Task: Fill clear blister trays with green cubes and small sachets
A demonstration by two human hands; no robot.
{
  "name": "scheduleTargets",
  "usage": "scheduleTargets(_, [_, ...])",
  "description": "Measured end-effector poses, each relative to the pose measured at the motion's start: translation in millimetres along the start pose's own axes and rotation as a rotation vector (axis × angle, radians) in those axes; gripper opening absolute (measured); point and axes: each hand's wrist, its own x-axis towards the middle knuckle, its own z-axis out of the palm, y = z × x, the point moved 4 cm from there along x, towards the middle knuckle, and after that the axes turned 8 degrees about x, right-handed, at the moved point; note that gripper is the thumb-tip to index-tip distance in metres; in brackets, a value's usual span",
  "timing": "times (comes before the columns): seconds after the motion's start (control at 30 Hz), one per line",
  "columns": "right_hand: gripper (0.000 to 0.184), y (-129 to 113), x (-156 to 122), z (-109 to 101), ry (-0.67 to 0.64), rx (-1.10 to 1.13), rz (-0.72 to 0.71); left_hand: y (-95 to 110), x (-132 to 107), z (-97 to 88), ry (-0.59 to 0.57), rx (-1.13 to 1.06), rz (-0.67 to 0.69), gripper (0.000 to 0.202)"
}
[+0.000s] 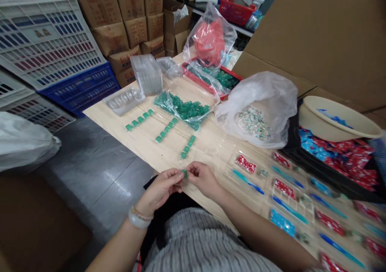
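Fingers (177, 173) of left hand (159, 188) and right hand (203, 179) clamp one small green piece (184, 174).

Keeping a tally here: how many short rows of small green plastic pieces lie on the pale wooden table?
3. One green row lies leftmost, below the clear plastic tray; a second lies mid-table; a third lies rightmost. The clear bag of green pieces could hide more.
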Motion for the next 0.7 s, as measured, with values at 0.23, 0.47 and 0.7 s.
scheduleTargets(0.23, [0.015, -16.3, 21.4, 6.8, 0.096, -0.657, -0.096, 18.9, 34.7, -24.6, 0.464, 0.545, 0.336, 0.013])
scheduleTargets(0.47, [0.019, -11.3, 25.8, 21.7, 0.067, -0.929, -0.080, 28.2, 30.5, -15.3, 0.344, 1.085, 0.635, 0.030])
scheduleTargets(0.7, [0.023, -13.8, 17.4, -1.4, 0.135, -0.800, -0.228, 27.0, 32.7, -13.5, 0.394, 1.323, 0.547, 0.025])
